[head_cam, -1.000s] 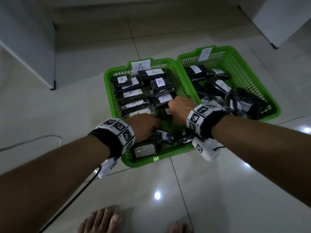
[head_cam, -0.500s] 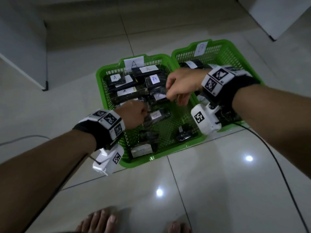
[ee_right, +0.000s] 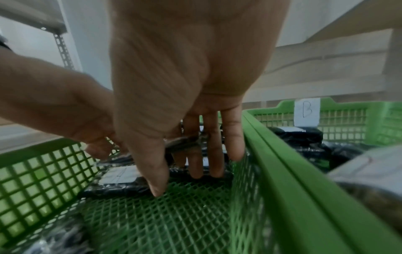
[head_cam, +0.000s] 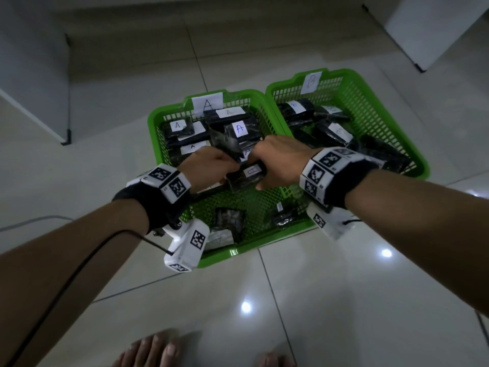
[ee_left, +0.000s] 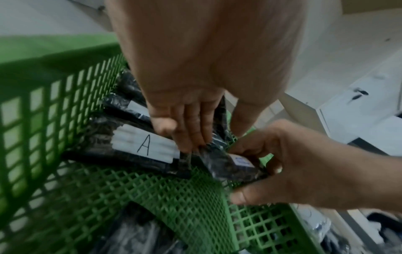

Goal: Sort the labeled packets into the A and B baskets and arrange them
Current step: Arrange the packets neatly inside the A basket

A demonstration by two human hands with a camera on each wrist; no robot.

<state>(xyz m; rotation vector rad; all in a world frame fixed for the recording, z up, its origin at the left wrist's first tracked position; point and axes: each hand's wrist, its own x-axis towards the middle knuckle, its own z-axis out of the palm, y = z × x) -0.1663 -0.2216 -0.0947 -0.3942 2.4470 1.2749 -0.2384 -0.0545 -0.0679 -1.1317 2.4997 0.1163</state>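
Fingers [ee_left: 250, 147] of both hands on one packet [head_cam: 246, 176], A basket [head_cam: 156, 123]

Two baskets [head_cam: 158, 133] bright green, square-mesh walls, diamond-lattice floor. Packets [head_cam: 296, 112] glossy black wrap with white labels; letters in black ink, one A [head_cam: 240, 128] in blue. White tags [head_cam: 207, 103] on the far rims, dark handwritten A and B. Wristbands [head_cam: 341, 178] black with white blocks carrying black-and-white square marker patterns. Wrist cameras [head_cam: 185, 247] white, same marker print. Cable [head_cam: 79, 263] black. Floor [head_cam: 344, 300] glossy pale grey tile, dark grout lines, white light spots. Cabinets [head_cam: 31, 75] pale grey-white with dark edge trim.
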